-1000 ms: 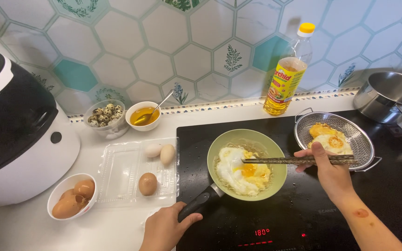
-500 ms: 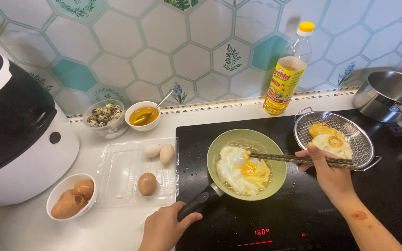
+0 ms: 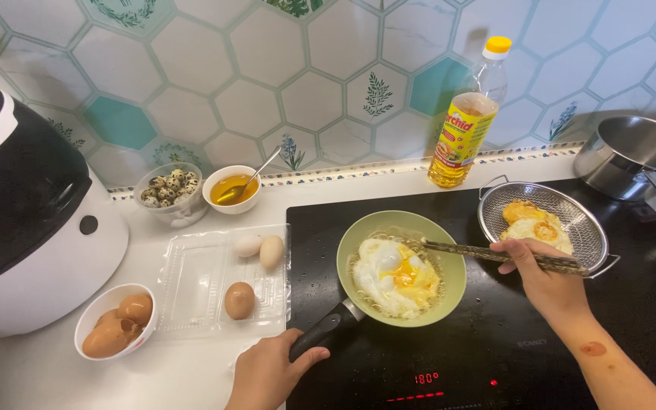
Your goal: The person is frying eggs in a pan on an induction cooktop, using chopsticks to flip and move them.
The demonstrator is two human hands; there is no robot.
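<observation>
Egg (image 3: 395,275) frying in the green pan (image 3: 449,258) on the hob looks unchanged; chopsticks (image 3: 495,254) still rest over its right rim, right hand (image 3: 544,277) fingers clamped on them. Left hand (image 3: 267,372) keeps gripping the handle (image 3: 328,330).

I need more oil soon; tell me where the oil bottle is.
In the head view the oil bottle stands upper right of centre against the tiled wall, behind the cooktop, between the green pan and the steel pot.
</observation>
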